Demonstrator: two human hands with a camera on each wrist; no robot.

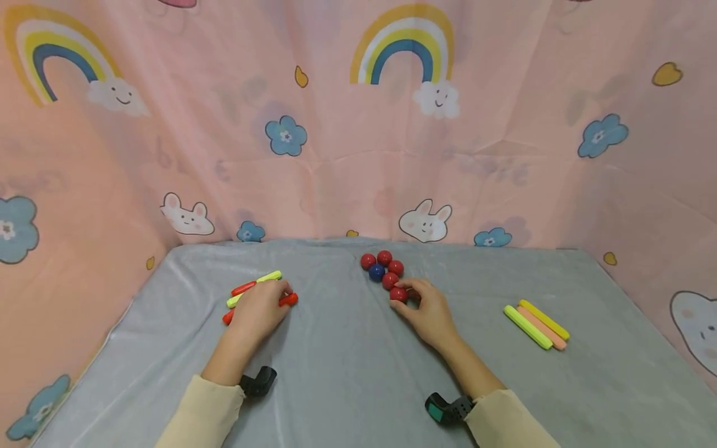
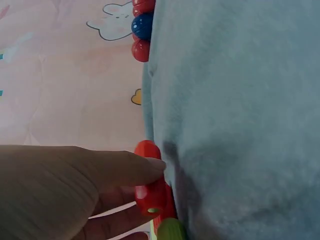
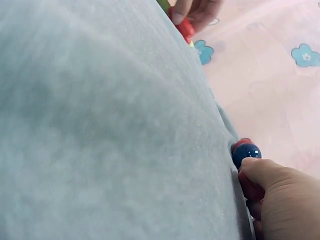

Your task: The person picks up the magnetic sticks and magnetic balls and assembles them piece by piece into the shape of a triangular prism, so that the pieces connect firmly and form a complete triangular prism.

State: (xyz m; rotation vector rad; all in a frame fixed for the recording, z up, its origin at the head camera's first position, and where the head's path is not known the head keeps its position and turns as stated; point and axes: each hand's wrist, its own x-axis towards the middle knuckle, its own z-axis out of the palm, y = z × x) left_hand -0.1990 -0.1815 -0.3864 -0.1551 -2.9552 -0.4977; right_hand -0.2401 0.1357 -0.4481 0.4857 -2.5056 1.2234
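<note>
At the left, my left hand (image 1: 260, 311) pinches a short red stick (image 1: 289, 300) between thumb and fingers. Beneath and beside that hand lie another red stick (image 1: 243, 288) and yellow-green sticks (image 1: 269, 277), partly covered. In the left wrist view the thumb presses on the held red stick (image 2: 150, 197). Near the middle, my right hand (image 1: 431, 316) pinches a glossy red ball (image 1: 398, 295) at the near end of a cluster. Several other red balls (image 1: 384, 257) surround one dark blue ball (image 1: 376, 272). The right wrist view shows the held ball (image 3: 250, 187) partly behind the thumb.
Grey cloth (image 1: 342, 373) covers the table. On the right lie three sticks side by side: a yellow-green stick (image 1: 528, 327), an orange-pink stick (image 1: 542, 326) and a yellow stick (image 1: 544, 319). A pink printed curtain (image 1: 336, 186) hangs behind the table and along its sides.
</note>
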